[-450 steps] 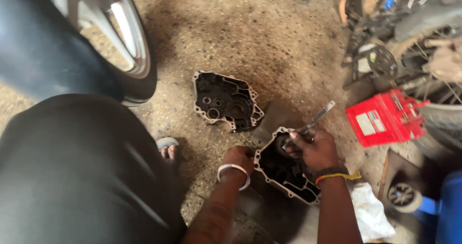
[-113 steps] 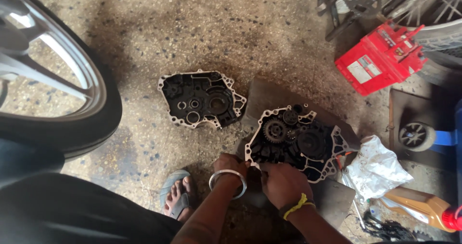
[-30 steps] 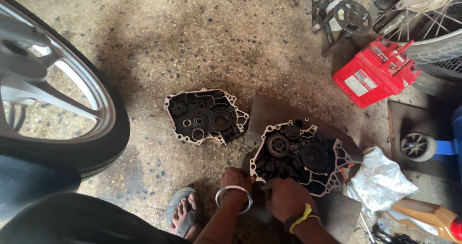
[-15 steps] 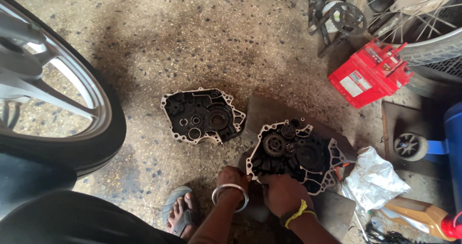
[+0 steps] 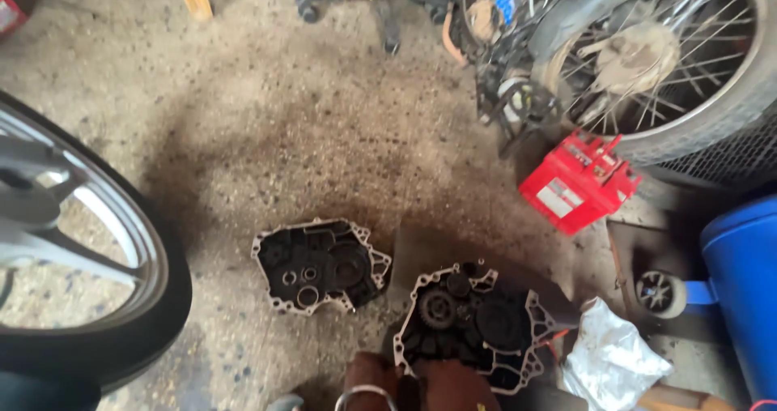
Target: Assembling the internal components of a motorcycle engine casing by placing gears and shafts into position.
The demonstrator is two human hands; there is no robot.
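At bottom edge, left hand point(image 5: 371, 376) and right hand point(image 5: 453, 385) touch near rim of gear-filled engine case half point(image 5: 473, 327); fingers mostly cut off, grip cannot be told. Beyond fingertips, leftward: empty case half point(image 5: 320, 265). Farther right: red battery point(image 5: 578, 182).

Both hands sit side by side, nearly touching, at the bottom edge of the view, cut off below the wrists. The left hand point(image 5: 371, 374) shows its back, knuckles up, with a metal bangle at the wrist. The right hand point(image 5: 453, 384) is curled, its fingers hidden beneath.
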